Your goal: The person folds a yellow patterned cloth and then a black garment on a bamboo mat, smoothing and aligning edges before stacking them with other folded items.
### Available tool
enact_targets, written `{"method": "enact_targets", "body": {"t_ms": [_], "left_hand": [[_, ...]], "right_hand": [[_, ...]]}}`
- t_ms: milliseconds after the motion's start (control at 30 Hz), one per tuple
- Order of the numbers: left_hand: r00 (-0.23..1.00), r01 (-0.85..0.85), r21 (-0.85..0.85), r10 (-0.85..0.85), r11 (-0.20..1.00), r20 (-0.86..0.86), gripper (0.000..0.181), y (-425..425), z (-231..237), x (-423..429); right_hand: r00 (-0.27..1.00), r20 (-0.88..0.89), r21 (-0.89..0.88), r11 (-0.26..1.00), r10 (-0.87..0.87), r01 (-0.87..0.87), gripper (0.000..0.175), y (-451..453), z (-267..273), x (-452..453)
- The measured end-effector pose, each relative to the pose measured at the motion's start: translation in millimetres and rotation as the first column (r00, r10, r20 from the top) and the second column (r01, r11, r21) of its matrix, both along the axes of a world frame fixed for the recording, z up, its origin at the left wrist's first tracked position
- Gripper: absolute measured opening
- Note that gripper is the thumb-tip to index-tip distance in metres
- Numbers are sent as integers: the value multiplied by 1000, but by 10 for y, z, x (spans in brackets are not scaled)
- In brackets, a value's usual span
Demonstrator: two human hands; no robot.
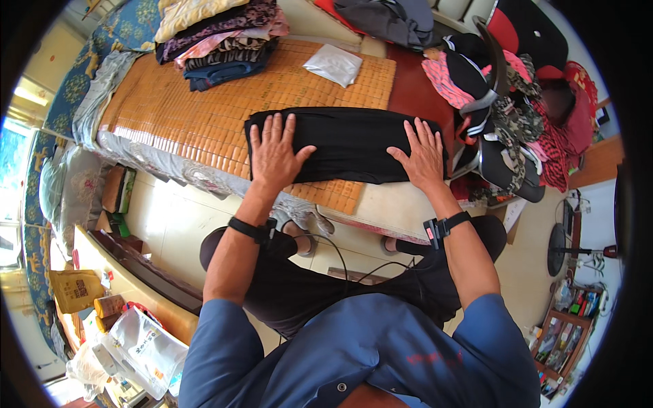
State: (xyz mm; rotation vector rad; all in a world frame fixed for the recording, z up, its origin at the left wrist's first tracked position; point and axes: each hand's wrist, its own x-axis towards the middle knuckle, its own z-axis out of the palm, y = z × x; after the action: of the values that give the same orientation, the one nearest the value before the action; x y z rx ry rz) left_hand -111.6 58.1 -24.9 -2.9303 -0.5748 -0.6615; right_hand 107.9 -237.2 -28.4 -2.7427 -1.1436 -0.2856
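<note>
A folded black garment (352, 145) lies flat across a bamboo mat (214, 117), its right end reaching past the mat. On its left end my left hand (276, 148) rests palm down, fingers spread. My right hand (421, 150) presses flat on the right end in the same way, thumb pointing inwards. Neither hand grasps the cloth. Beyond the garment, a stack of folded clothes (219, 46) stands at the back left of the mat, and a folded white plastic bag (334, 65) lies at the back right.
To the right, a chair (502, 168) is heaped with loose clothes (520, 117). Dark grey cloth (387, 20) lies at the back. At lower left, a table (168, 316) holds a clear plastic bag (148, 352) and jars. A thin black cable (342, 255) hangs between my knees.
</note>
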Motion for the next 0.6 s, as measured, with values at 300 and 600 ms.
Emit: {"method": "enact_targets", "body": {"t_ms": [300,600], "left_hand": [[1000,21,48,-21,999,-1,94,-233,163,76],[788,610,-87,-614,788,-40,85,-971,167,440]], "right_hand": [[932,-322,457,834,-169,309,82,-456,97,287],[778,-532,312,776,-336,548,55,-578,232,576]]}}
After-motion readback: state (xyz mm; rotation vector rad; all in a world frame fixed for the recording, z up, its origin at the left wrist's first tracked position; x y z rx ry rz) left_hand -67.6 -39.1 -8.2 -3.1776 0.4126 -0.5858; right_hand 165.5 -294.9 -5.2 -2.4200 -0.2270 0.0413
